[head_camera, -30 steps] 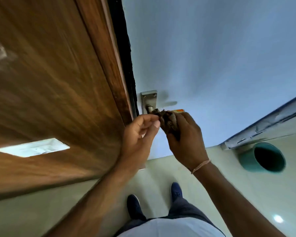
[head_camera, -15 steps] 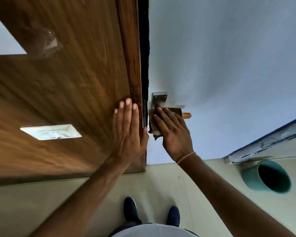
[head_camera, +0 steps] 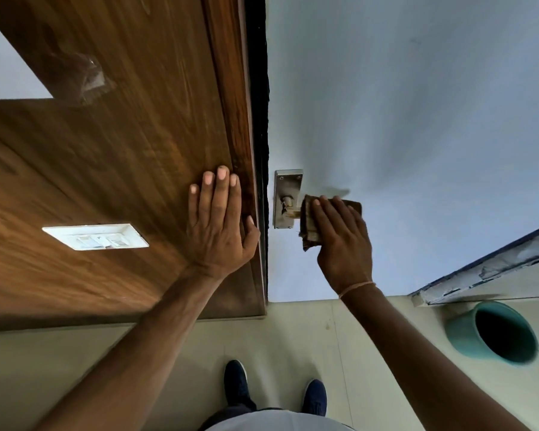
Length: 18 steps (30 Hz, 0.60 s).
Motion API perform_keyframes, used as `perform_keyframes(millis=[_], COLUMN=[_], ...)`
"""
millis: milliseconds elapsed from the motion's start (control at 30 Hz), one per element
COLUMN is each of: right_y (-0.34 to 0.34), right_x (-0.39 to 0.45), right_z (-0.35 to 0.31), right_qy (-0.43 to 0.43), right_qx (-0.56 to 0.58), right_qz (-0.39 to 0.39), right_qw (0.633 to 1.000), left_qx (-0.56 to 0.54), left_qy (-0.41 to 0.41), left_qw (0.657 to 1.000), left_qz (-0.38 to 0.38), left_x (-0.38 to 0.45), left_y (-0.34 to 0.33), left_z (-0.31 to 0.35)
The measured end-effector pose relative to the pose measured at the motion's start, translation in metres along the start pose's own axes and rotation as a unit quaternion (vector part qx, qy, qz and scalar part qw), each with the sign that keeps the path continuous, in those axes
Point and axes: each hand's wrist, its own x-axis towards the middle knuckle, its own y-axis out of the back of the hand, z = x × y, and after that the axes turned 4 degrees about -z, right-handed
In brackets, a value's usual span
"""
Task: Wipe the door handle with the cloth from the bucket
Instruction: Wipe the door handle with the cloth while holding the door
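Observation:
A metal door handle [head_camera: 286, 203] on a steel backplate sits at the left edge of the pale blue door [head_camera: 417, 119]. My right hand [head_camera: 343, 241] is wrapped around a brown cloth [head_camera: 308, 225] and presses it over the lever, which is mostly hidden under the cloth. Only the lever's base near the plate shows. My left hand [head_camera: 220, 222] lies flat, fingers spread, on the wooden frame [head_camera: 231, 104] beside the door's edge and holds nothing. The teal bucket [head_camera: 492, 331] stands on the floor at the lower right.
A wooden wall panel [head_camera: 91, 166] with a white switch plate [head_camera: 95, 237] fills the left side. My two dark shoes [head_camera: 237, 387] stand on the pale tiled floor. A worn blue-edged skirting [head_camera: 486, 269] runs along the right, above the bucket.
My left hand left the cloth and went flat onto the wooden frame. My right hand slid the cloth from the lever's base out along the lever to the right.

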Motion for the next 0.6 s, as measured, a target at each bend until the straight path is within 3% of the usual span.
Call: perform_keyframes(millis=[67, 233, 367, 533, 600], right_y=[-0.002, -0.007, 0.002, -0.002, 0.004], right_x=[0.003, 0.003, 0.007, 0.016, 0.013], right_z=[-0.013, -0.025, -0.016, -0.042, -0.022], right_qy=[-0.022, 0.055, -0.032, 0.043, 0.015], right_qx=[0.008, 0.024, 0.014, 0.015, 0.009], right_qz=[0.004, -0.047, -0.034, -0.059, -0.059], right_qw=[1.000, 0.997, 0.999, 0.997, 0.998], left_qx=[0.011, 0.030, 0.038, 0.026, 0.022], left_qy=[-0.011, -0.011, -0.006, 0.007, 0.002], left_qw=[1.000, 0.999, 0.999, 1.000, 1.000], left_qz=[0.005, 0.018, 0.016, 0.014, 0.017], left_x=[0.000, -0.001, -0.002, -0.004, -0.003], left_y=[-0.004, -0.010, -0.012, -0.013, -0.013], left_z=[0.000, -0.001, 0.000, 0.004, 0.004])
